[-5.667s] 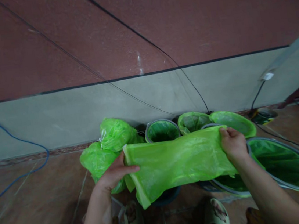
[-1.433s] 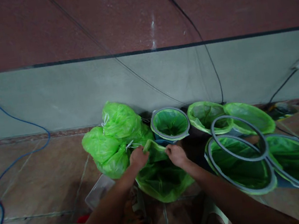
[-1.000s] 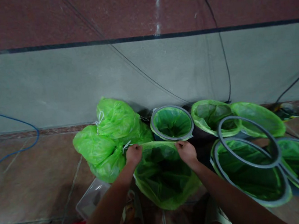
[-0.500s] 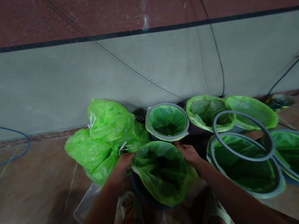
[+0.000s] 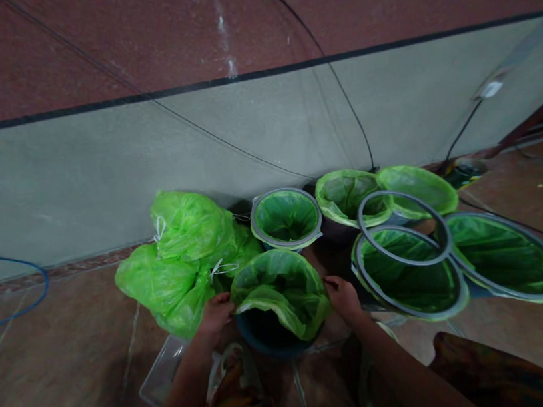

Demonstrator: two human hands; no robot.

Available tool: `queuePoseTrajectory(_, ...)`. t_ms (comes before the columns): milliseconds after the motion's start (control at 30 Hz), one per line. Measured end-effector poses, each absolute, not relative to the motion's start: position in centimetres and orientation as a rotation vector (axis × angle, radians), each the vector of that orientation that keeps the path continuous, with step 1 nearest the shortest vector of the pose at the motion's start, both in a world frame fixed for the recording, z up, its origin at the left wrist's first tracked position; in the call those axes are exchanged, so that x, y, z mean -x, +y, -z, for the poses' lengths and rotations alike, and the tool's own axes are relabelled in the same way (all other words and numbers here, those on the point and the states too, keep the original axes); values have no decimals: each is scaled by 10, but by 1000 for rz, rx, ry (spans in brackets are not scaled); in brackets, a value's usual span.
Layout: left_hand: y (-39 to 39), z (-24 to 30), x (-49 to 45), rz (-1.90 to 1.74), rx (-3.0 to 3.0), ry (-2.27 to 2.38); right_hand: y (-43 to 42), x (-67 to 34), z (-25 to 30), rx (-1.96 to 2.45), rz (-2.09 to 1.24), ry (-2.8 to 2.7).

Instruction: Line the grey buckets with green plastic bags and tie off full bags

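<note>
In front of me stands a dark blue bin (image 5: 263, 341) with a green bin liner (image 5: 266, 275) hanging in its mouth. My left hand (image 5: 217, 312) pinches the liner's edge on the left side. On the opposite side my right hand (image 5: 342, 293) grips the same edge. The liner's near edge sags inward, so the bin's near rim and dark inside show. Just behind is another lined bin with a grey ring (image 5: 257, 229) around its rim. Full green bags (image 5: 171, 278) tied with white strings lie piled left of my left hand.
To the right stand several lined bins, one with a grey ring (image 5: 367, 234) over it and a wide one (image 5: 509, 258) at the far right. A clear plastic container (image 5: 164, 373) lies near my left arm. A blue cable (image 5: 44, 289) curves over the floor; black cables hang along the wall.
The liner's near edge has come off the bin's near rim and folded inward, baring the rim. Both hands still hold its sides. My view has turned slightly right and tilted.
</note>
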State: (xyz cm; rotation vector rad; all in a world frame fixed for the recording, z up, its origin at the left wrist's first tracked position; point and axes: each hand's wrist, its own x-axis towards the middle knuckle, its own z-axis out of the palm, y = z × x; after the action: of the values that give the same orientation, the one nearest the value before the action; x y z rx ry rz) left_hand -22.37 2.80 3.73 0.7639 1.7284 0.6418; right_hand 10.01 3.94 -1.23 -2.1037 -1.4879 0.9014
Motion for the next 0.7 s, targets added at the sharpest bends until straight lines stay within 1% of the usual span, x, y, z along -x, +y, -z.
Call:
queuePoseTrajectory(133,15,-40,227,-675,-753,1576,35,-100,14,2049,-905,-1410)
queuePoseTrajectory(300,-5,-30,229,-765,-747,1354,24,-93,20,2081,-783,-1445)
queuePoseTrajectory(467,-20,-15,229,-775,-830,1380,16,-87,26,2161,-690,-1470)
queuePoseTrajectory(567,-24,-11,228,-762,-805,1420,13,-90,26,2222,-713,-1508)
queuePoseTrajectory(700,-28,-9,225,-678,-750,1449,1,-98,20,2330,-800,-1377)
